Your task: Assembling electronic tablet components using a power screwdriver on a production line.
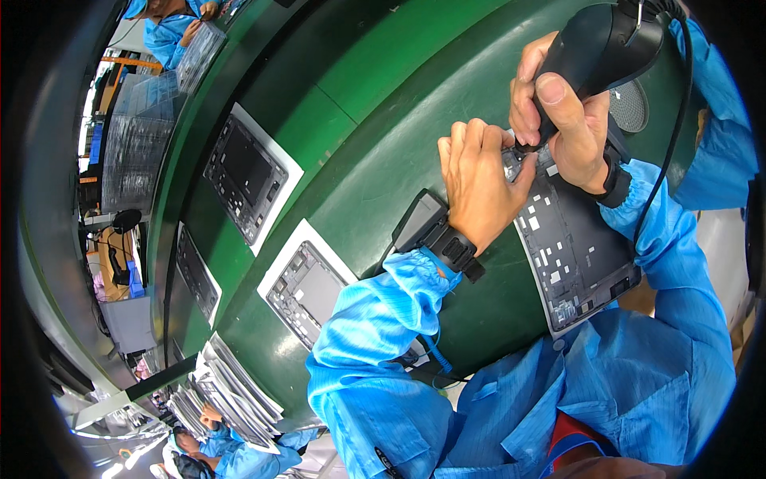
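A black electric screwdriver (600,49) with a cable at its top is gripped in my right hand (574,132), its lower end tilted down to the far edge of a dark tablet housing (578,247). My left hand (483,180) is closed beside that end, thumb and fingers bent together over the housing's far left corner. What its fingertips hold, if anything, is hidden. The housing lies open side up in front of me, with several small white pads and parts inside. Both wrists wear black straps, with a black box on the left one.
To the left, another tablet housing (307,291) lies on a white sheet on the green bench (399,112). More housings (246,177) rest on the green belt beyond. A stack of white sheets (235,391) stands lower left. A round mesh piece (629,106) sits right. Co-workers in blue are nearby.
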Demonstrator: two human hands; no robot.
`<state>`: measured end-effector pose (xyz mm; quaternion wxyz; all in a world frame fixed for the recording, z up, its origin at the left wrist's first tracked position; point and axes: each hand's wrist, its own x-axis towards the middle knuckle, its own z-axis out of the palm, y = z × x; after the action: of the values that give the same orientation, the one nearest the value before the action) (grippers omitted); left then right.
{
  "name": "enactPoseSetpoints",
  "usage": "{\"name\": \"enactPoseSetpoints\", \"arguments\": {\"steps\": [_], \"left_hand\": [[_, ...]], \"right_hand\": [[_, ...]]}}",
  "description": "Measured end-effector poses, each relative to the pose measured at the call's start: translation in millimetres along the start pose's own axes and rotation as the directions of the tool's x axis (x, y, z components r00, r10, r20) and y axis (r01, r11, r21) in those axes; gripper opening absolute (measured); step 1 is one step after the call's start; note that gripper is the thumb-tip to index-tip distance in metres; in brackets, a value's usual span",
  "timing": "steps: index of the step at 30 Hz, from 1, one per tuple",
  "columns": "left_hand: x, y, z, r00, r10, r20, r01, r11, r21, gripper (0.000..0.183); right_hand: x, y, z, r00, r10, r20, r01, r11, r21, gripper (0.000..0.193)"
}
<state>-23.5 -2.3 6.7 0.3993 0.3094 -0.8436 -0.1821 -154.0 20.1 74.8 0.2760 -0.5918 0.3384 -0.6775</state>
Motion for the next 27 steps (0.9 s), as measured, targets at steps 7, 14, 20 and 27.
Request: {"name": "enactPoseSetpoints", "arguments": {"steps": [7, 14, 20, 27], "left_hand": [[-0.4, -1.8, 1.5, 1.000, 0.005, -0.011, -0.005, 1.000, -0.024, 0.036], [0.0, 0.1, 0.6, 1.000, -0.015, 0.022, 0.016, 0.999, -0.030, 0.031], [0.2, -0.8, 2.1, 1.000, 0.008, -0.024, -0.009, 1.000, -0.027, 0.035], [0.1, -1.6, 2.7, 1.000, 0.011, -0.022, -0.011, 1.000, -0.013, 0.034]], "right_hand": [[-0.2, 3.7, -0.7, 0.999, -0.022, 0.023, 0.023, 1.000, -0.016, 0.033], [-2.0, 3.6, 0.1, 0.998, -0.033, 0.057, 0.034, 0.999, -0.023, 0.033], [-1.7, 0.4, 3.1, 0.999, -0.013, 0.036, 0.014, 0.999, -0.038, 0.033], [-4.3, 4.1, 0.9, 0.999, 0.022, 0.046, -0.022, 1.000, -0.005, 0.028]]}}
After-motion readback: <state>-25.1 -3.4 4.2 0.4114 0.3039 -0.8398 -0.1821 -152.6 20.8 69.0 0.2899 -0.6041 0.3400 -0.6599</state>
